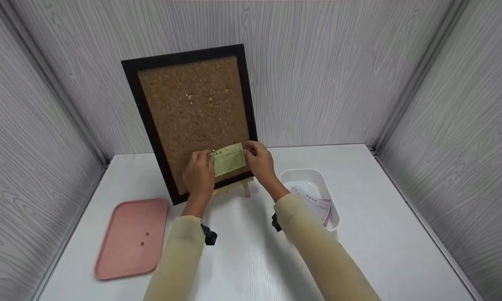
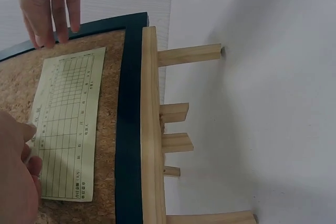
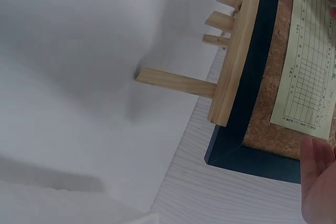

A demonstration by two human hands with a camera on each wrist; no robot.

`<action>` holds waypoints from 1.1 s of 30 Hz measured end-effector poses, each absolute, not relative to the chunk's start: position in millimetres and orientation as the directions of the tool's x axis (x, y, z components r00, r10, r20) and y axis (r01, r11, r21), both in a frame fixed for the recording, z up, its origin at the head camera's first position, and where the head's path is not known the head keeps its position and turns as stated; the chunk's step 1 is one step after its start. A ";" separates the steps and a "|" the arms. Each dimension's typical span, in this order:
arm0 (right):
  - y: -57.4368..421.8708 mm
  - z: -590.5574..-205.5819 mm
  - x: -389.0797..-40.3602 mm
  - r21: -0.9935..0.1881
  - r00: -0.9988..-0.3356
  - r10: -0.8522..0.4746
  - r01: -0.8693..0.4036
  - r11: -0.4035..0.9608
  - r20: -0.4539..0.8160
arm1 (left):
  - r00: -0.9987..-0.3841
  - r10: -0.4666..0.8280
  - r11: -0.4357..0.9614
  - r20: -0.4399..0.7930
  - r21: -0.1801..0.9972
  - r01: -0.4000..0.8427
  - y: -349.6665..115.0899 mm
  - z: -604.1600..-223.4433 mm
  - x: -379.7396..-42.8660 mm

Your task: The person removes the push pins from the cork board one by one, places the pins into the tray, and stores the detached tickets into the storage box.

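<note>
A pale yellow-green receipt slip (image 1: 230, 161) with a printed table lies against the lower part of a black-framed cork board (image 1: 192, 108). My left hand (image 1: 199, 173) has curled fingers and thumb at the slip's upper left edge, pinching there; whether a pin is between the fingertips is hidden. A small brass pin (image 1: 213, 151) shows by those fingertips. At the slip's right end is my right hand (image 1: 261, 161). In the right wrist view its fingers (image 3: 310, 156) are fairly straight, beside the slip's short edge and over the frame, holding nothing visible.
A wooden easel (image 2: 150, 124) props the board up. More brass pins (image 1: 188, 97) dot the cork. To the left lies a pink tray (image 1: 127, 205) with two small dark objects. On the right, a white basin (image 1: 333, 205) holds pinkish printed slips (image 1: 313, 202). Panelled walls enclose the table.
</note>
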State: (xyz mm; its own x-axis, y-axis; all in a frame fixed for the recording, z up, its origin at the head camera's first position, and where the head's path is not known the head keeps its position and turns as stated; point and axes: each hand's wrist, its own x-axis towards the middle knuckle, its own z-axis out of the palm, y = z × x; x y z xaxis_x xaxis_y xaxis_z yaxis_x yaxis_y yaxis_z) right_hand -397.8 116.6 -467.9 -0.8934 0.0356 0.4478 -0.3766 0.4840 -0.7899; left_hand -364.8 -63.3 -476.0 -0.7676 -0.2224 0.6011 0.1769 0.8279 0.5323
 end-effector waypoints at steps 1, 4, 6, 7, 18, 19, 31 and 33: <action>115.3 -467.4 -399.4 -0.787 -0.893 0.040 -0.374 0.491 0.449 | -0.767 -0.220 0.831 0.603 0.528 0.176 -62.2 -475.7 -366.1; 113.1 -467.5 -404.3 -0.788 -0.891 0.059 -0.365 0.496 0.450 | -0.762 -0.228 0.832 0.606 0.528 0.170 -58.5 -474.1 -370.1; 112.2 -468.4 -407.0 -0.796 -0.893 0.067 -0.361 0.487 0.446 | -0.753 -0.241 0.834 0.612 0.528 0.162 -55.7 -473.2 -372.3; 111.9 -469.1 -407.8 -0.803 -0.895 0.072 -0.358 0.476 0.441 | -0.748 -0.249 0.836 0.615 0.526 0.155 -54.2 -473.2 -373.3; 106.3 -473.8 -413.5 -0.844 -0.909 0.111 -0.321 0.429 0.402 | -0.723 -0.296 0.849 0.625 0.519 0.101 -46.1 -477.3 -378.4; 106.1 -473.7 -414.0 -0.848 -0.911 0.115 -0.316 0.425 0.397 | -0.718 -0.295 0.853 0.630 0.513 0.099 -46.4 -476.8 -378.7; 102.5 -476.0 -413.9 -0.867 -0.926 0.113 -0.287 0.407 0.360 | -0.719 -0.284 0.863 0.634 0.495 0.095 -51.9 -475.6 -378.2; 102.6 -476.9 -413.6 -0.871 -0.929 0.115 -0.279 0.404 0.351 | -0.719 -0.277 0.863 0.638 0.494 0.106 -52.6 -475.3 -378.3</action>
State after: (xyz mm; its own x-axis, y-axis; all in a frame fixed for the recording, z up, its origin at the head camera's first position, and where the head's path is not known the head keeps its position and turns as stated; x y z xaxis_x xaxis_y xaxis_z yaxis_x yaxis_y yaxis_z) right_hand -413.6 102.6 -476.9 -0.9294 0.1152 0.3506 -0.2786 0.4038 -0.8714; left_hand -378.3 -52.6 -475.3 -0.7188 -0.2768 0.6377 0.1057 0.8631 0.4938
